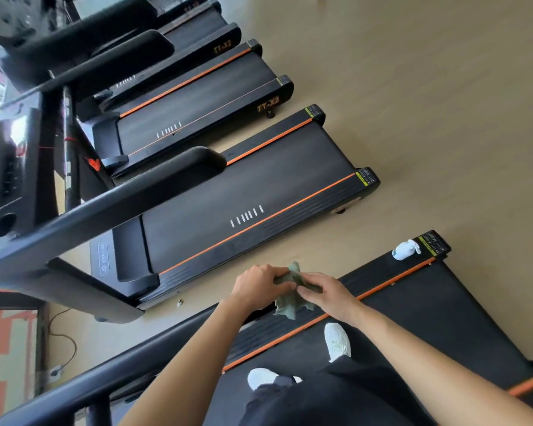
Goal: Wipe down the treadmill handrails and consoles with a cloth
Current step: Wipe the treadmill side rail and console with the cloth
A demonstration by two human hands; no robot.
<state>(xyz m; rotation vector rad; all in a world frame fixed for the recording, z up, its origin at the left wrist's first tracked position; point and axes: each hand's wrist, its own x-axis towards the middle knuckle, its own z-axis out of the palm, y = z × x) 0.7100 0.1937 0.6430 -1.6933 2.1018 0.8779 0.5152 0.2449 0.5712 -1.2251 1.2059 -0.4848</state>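
Note:
A crumpled green cloth [293, 290] hangs between my two hands above the treadmill I stand on. My left hand [257, 284] grips its left side with curled fingers. My right hand [323, 293] pinches its right side. The black handrail [111, 358] of this treadmill runs diagonally below my left forearm. The neighbouring treadmill's handrail [130, 195] stretches from lower left to centre, with its console [10, 167] at the far left.
A white spray bottle [405, 249] lies on the rear corner of my treadmill's deck [413, 302]. More treadmills line up toward the top left. Beige floor [428, 103] fills the right side. A cable and plug lie on the floor at lower left.

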